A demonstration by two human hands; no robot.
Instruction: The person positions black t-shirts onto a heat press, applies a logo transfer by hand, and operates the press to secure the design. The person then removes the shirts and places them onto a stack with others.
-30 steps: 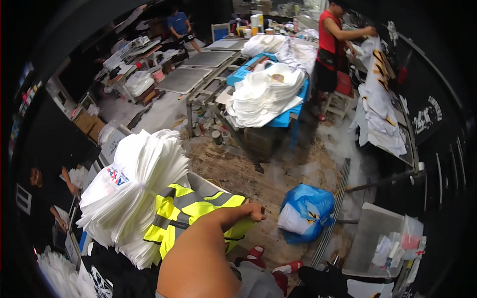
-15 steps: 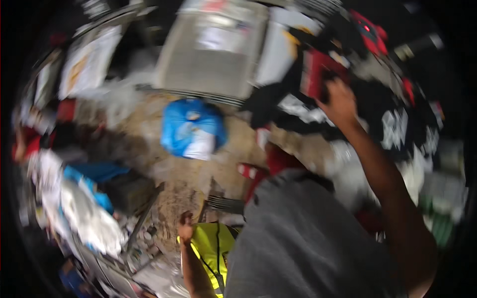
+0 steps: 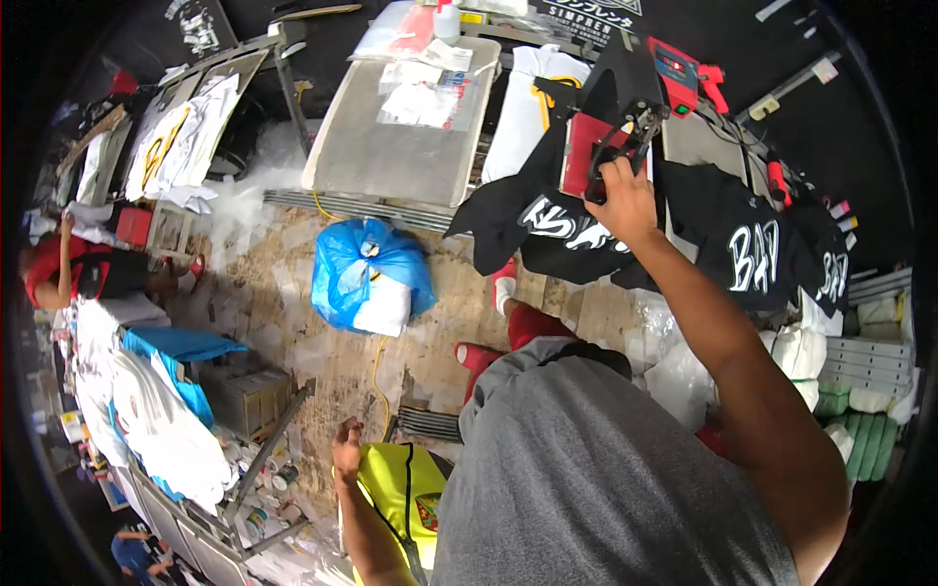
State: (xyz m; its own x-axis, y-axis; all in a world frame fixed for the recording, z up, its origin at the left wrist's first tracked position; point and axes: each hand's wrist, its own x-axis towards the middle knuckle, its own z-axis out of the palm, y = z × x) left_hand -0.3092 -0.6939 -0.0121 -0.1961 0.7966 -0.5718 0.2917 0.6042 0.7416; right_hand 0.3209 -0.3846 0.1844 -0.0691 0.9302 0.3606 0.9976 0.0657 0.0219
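My right hand (image 3: 626, 202) reaches forward to a red and black heat press (image 3: 580, 146) and grips its dark handle, mostly hidden behind the fingers. Black shirts with white lettering (image 3: 567, 227) lie beneath and around the press. Low on the left, my left hand (image 3: 347, 450) hangs with its fingers loosely curled, and no object shows in it. Beside that forearm is a bright yellow vest (image 3: 399, 481) with dark trim; my left hand does not appear to grip it.
A blue plastic bag (image 3: 332, 278) with white cloth stands on the littered wooden floor. Ahead is a grey flat board (image 3: 391, 146). A cable (image 3: 379, 381) runs across the floor. A person in red (image 3: 63, 269) is at the far left, near a table with white shirts (image 3: 161, 415).
The view has steadied and shifted slightly, so the press and my right hand appear farther left. My right hand stays at the press. My left hand sits slightly lower and farther left.
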